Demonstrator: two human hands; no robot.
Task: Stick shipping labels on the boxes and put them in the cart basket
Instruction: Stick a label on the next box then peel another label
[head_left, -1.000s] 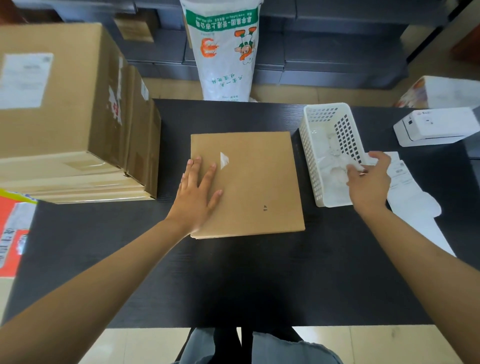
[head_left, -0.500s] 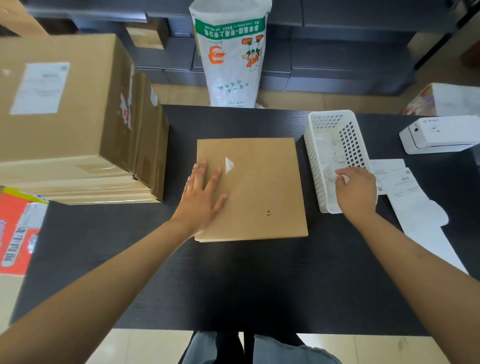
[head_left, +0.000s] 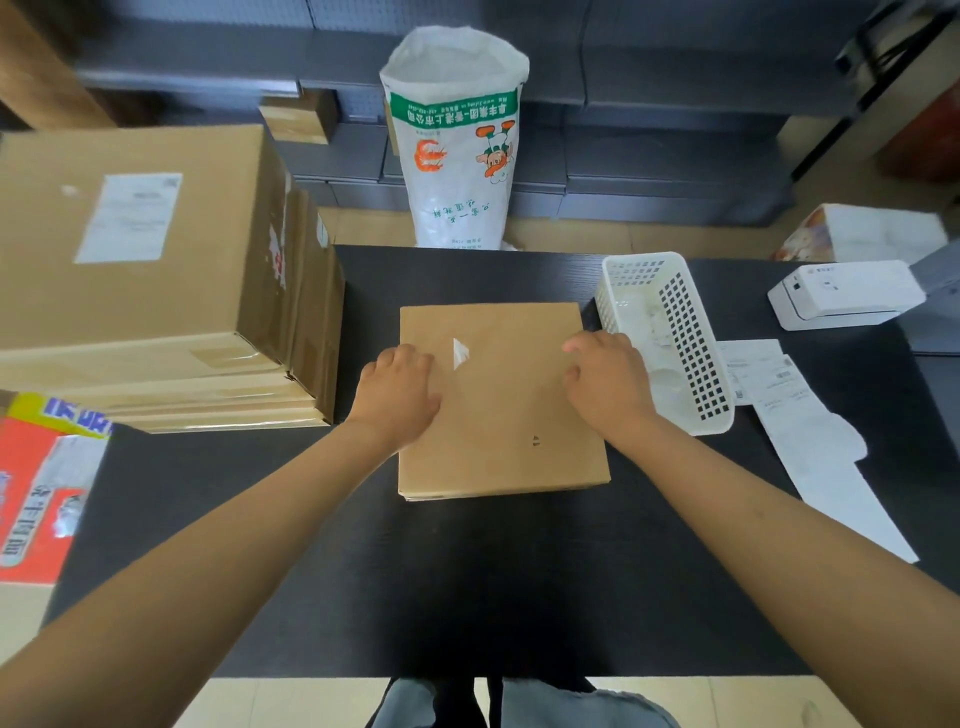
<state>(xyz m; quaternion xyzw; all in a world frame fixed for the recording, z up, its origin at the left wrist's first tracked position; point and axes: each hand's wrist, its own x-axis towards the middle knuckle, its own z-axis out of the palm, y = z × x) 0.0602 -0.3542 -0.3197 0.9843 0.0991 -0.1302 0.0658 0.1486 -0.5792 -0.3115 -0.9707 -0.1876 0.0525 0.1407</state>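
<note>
A flat brown cardboard box (head_left: 509, 415) lies in the middle of the black table (head_left: 467, 582), with a small white scrap (head_left: 460, 353) stuck to its top. My left hand (head_left: 397, 395) sits over the box's left edge with its fingers curled onto the top. At the upper right edge, my right hand (head_left: 608, 384) has its fingers curled onto the box in the same way. Both thumbs are hidden. Printed shipping labels (head_left: 769, 374) lie on a white paper strip (head_left: 836, 483) at the right. No cart basket is in view.
A stack of large brown boxes (head_left: 130, 260) fills the table's left side, and one has a label on top. A white plastic basket (head_left: 675, 343) stands right of the flat box. A white label printer (head_left: 847, 293) is at the far right, a white sack (head_left: 457, 156) behind the table, and a red package (head_left: 36, 493) at the left.
My right hand has left the white basket and moved left onto the flat box's right edge. My left hand's fingers, which lay flat on the box, have curled in.
</note>
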